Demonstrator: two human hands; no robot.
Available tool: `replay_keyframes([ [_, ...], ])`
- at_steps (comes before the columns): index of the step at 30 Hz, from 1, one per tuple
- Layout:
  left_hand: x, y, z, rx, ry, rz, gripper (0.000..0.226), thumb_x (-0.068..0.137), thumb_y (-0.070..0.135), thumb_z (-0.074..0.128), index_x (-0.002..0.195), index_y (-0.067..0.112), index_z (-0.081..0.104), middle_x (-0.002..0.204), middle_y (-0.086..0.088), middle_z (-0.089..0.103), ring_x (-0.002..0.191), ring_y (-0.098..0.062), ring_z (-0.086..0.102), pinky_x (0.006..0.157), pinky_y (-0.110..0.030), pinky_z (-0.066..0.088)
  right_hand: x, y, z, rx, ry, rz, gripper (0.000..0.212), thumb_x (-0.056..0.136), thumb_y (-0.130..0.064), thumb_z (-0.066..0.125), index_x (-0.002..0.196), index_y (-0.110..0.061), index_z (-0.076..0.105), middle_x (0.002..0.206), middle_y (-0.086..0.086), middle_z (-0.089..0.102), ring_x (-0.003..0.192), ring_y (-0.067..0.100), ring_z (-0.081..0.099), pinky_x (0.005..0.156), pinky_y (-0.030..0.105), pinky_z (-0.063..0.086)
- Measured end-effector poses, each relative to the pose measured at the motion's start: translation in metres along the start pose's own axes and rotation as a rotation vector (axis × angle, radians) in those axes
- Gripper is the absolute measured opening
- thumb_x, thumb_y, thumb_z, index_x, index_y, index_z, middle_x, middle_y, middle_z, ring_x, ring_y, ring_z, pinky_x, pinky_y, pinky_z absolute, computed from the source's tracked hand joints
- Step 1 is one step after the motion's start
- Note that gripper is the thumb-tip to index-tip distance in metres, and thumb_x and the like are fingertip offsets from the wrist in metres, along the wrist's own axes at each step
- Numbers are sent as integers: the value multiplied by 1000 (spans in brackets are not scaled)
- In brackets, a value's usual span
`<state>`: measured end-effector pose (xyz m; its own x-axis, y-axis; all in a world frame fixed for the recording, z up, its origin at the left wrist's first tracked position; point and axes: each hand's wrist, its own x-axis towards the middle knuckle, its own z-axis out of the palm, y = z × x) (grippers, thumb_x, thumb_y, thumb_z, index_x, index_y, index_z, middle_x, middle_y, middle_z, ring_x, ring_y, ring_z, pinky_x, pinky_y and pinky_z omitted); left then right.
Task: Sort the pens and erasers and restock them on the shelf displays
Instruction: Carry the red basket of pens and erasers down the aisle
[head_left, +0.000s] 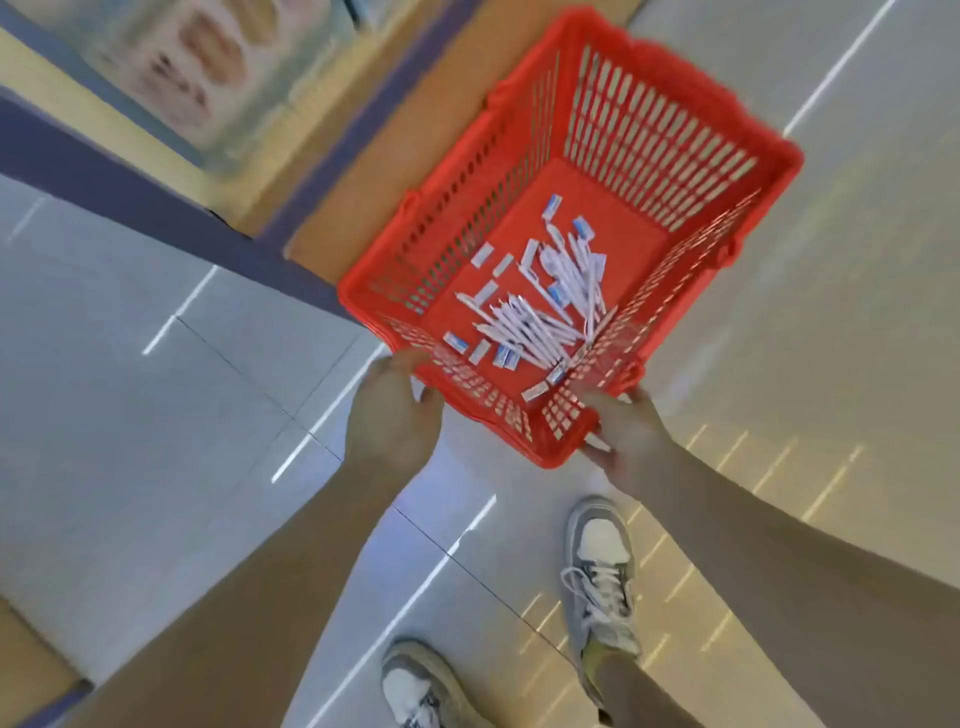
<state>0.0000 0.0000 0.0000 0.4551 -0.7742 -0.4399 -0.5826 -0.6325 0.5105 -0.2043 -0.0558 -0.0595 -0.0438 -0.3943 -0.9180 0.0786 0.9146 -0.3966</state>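
Observation:
A red slotted plastic basket (670, 130) sits in front of me above the floor. On its bottom lies a heap of white pens (535, 322) mixed with several small white-and-blue erasers (457, 343). My left hand (392, 415) grips the near rim at the basket's left corner, fingers curled over the edge. Around the near right corner my right hand (626, 436) holds the rim, thumb on top and fingers underneath.
A shelf unit with a wooden base and dark blue trim (156, 171) runs along the upper left, blurred goods on it. Glossy pale floor tiles (156, 415) lie below. My two grey-white sneakers (602, 566) stand under the basket.

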Motion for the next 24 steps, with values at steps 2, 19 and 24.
replay_keyframes([
  [2, 23, -8, 10, 80, 61, 73, 40, 81, 8, 55, 119, 15, 58, 116, -10, 59, 108, -27, 54, 90, -30, 40, 19, 7, 11, 42, 51, -89, 50, 81, -9, 70, 123, -29, 50, 110, 1, 68, 98, 25, 66, 69, 38, 54],
  [19, -73, -48, 22, -326, -228, -377, 50, 64, 58, 50, 104, 31, 62, 104, -7, 71, 96, -26, 67, 87, -44, 53, -94, -21, -115, -424, 225, -48, 51, 61, 27, 39, 98, 0, 61, 87, 20, 66, 74, 38, 62, 71, 48, 53],
  [24, -194, -71, -31, -410, -161, -525, 57, 61, 60, 44, 106, 31, 63, 104, -2, 70, 95, -25, 66, 83, -36, 50, -173, -4, -89, -594, 206, -33, 44, 68, 21, 42, 92, -9, 63, 83, 17, 70, 74, 40, 68, 69, 48, 56],
])
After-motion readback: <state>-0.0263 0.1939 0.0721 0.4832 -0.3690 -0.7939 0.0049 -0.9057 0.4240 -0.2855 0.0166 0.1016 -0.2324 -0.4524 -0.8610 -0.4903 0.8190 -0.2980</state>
